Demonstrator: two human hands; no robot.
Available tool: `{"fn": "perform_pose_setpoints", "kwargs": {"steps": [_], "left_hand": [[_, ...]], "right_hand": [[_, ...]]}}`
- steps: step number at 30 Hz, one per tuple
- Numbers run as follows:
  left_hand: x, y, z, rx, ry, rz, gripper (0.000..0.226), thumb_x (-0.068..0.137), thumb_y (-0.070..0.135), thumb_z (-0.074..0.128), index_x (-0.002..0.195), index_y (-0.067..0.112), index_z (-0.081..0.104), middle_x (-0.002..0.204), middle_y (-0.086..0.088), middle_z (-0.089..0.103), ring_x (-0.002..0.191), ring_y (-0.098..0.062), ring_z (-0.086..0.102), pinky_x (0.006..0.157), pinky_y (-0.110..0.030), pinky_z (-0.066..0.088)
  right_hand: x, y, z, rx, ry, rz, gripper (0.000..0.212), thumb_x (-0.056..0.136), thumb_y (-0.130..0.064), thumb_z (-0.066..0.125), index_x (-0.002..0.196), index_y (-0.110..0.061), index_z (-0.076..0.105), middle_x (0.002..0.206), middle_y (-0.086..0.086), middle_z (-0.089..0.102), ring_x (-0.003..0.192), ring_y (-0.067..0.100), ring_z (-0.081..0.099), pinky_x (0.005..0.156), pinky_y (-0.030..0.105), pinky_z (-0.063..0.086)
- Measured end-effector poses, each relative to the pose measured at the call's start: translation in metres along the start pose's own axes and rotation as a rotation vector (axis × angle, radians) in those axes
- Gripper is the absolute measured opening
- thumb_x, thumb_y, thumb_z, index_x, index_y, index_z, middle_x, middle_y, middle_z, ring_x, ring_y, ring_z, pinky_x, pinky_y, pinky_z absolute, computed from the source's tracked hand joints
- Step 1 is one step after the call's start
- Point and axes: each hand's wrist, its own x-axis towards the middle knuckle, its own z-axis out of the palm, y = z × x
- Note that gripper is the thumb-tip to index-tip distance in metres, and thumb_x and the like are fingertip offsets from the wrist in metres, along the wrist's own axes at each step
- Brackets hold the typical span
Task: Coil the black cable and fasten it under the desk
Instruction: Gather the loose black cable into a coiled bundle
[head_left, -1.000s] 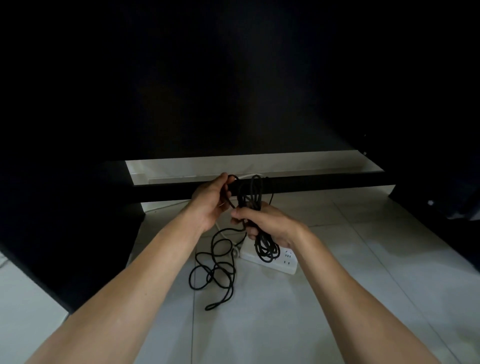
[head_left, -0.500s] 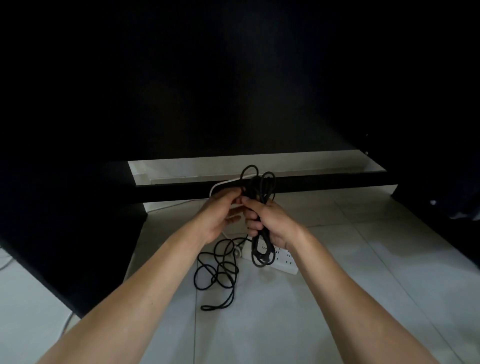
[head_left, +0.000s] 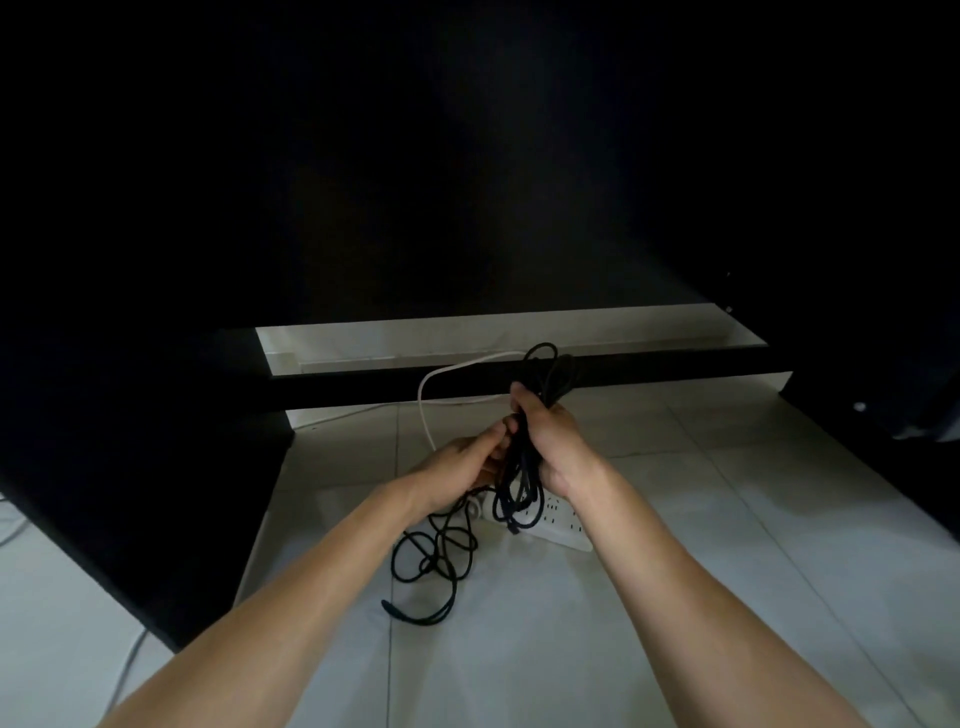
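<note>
Lower than half a second ago, the left hand (head_left: 462, 467) now pinches a strand below the right hand (head_left: 550, 441), whose fingers curl round the bundled loops of thin, matte black cable (head_left: 519, 467). Loose coils trail onto glossy pale floor tiles (head_left: 727, 519) left of a white power strip (head_left: 561, 525).

The black cable (head_left: 522, 457) looks like matt rubbery plastic, its loops dull and without shine. The white power strip (head_left: 558, 522) is smooth plastic. The floor tiles (head_left: 727, 519) are pale, smooth and faintly glossy. The white cord (head_left: 431, 382) appears smooth-sheathed.
</note>
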Motion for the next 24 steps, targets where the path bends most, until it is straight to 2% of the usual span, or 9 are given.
{"fn": "perform_pose_setpoints", "kwargs": {"steps": [4, 6, 8, 12, 17, 19, 21, 22, 24], "left_hand": [[0.000, 0.004, 0.002, -0.186, -0.046, 0.050, 0.061, 0.076, 0.052, 0.051, 0.129, 0.023, 0.058, 0.120, -0.005, 0.070, 0.112, -0.019, 0.064, 0.107, -0.039, 0.042], [0.000, 0.011, 0.002, -0.220, -0.031, 0.104, 0.064, 0.072, 0.038, 0.054, 0.134, 0.020, 0.054, 0.124, -0.006, 0.067, 0.116, -0.020, 0.061, 0.109, -0.042, 0.040], [0.002, 0.017, 0.000, -0.202, -0.034, 0.128, 0.076, 0.067, 0.034, 0.057, 0.142, 0.025, 0.045, 0.137, -0.003, 0.058, 0.126, -0.018, 0.053, 0.114, -0.043, 0.034], [-0.002, 0.023, -0.006, -0.117, -0.105, 0.097, 0.090, 0.066, 0.038, 0.060, 0.150, 0.024, 0.031, 0.150, -0.004, 0.043, 0.137, -0.018, 0.041, 0.119, -0.042, 0.024], [-0.002, 0.029, -0.008, 0.142, -0.137, 0.106, 0.077, 0.093, 0.031, 0.056, 0.155, 0.024, 0.011, 0.158, -0.001, 0.021, 0.146, -0.016, 0.024, 0.116, -0.026, 0.019], [0.000, 0.027, -0.007, 0.208, -0.097, 0.114, 0.076, 0.092, 0.037, 0.058, 0.154, 0.024, 0.017, 0.152, -0.010, 0.039, 0.136, -0.019, 0.043, 0.113, -0.033, 0.036], [0.000, 0.025, -0.006, 0.239, 0.002, 0.129, 0.058, 0.096, 0.033, 0.052, 0.149, 0.021, 0.030, 0.116, -0.008, 0.065, 0.102, -0.015, 0.067, 0.088, -0.030, 0.055], [0.001, 0.023, -0.007, 0.237, 0.039, 0.119, 0.050, 0.098, 0.032, 0.049, 0.145, 0.023, 0.035, 0.104, -0.004, 0.068, 0.087, -0.012, 0.071, 0.079, -0.029, 0.058], [0.000, 0.024, -0.011, 0.152, 0.096, 0.099, 0.039, 0.101, 0.034, 0.042, 0.139, 0.025, 0.042, 0.106, -0.004, 0.070, 0.081, -0.011, 0.072, 0.077, -0.029, 0.058]], "right_hand": [[0.001, -0.005, 0.007, -0.121, -0.019, -0.021, 0.029, 0.097, -0.038, 0.059, 0.098, -0.010, 0.066, 0.088, 0.006, 0.068, 0.082, 0.019, 0.065, 0.086, 0.035, 0.051], [-0.003, -0.008, 0.013, -0.337, -0.006, -0.053, 0.046, 0.099, -0.046, 0.053, 0.126, -0.011, 0.059, 0.116, 0.010, 0.068, 0.105, 0.023, 0.064, 0.091, 0.032, 0.048], [-0.006, -0.011, 0.015, -0.421, -0.029, -0.058, 0.055, 0.100, -0.049, 0.049, 0.139, -0.011, 0.049, 0.130, 0.013, 0.062, 0.117, 0.026, 0.060, 0.094, 0.031, 0.046], [-0.003, -0.013, 0.012, -0.493, -0.111, -0.026, 0.054, 0.096, -0.055, 0.051, 0.132, -0.016, 0.059, 0.132, 0.012, 0.063, 0.120, 0.026, 0.060, 0.110, 0.041, 0.043], [-0.002, -0.015, 0.008, -0.539, -0.201, -0.022, 0.045, 0.100, -0.054, 0.045, 0.124, -0.022, 0.065, 0.128, 0.005, 0.064, 0.113, 0.016, 0.058, 0.100, 0.027, 0.042], [-0.003, -0.015, 0.008, -0.526, -0.244, -0.011, 0.045, 0.100, -0.052, 0.044, 0.128, -0.021, 0.063, 0.125, 0.002, 0.063, 0.112, 0.012, 0.055, 0.095, 0.024, 0.039], [-0.005, -0.015, 0.009, -0.548, -0.307, -0.017, 0.049, 0.099, -0.055, 0.046, 0.133, -0.024, 0.061, 0.128, -0.002, 0.061, 0.119, 0.011, 0.053, 0.098, 0.026, 0.039], [-0.004, -0.016, 0.010, -0.557, -0.333, -0.022, 0.053, 0.096, -0.059, 0.048, 0.135, -0.026, 0.059, 0.134, -0.001, 0.060, 0.123, 0.013, 0.053, 0.099, 0.028, 0.041], [-0.004, -0.015, 0.009, -0.528, -0.376, -0.023, 0.061, 0.092, -0.065, 0.051, 0.138, -0.025, 0.055, 0.135, 0.004, 0.062, 0.122, 0.017, 0.058, 0.096, 0.029, 0.047]]}}
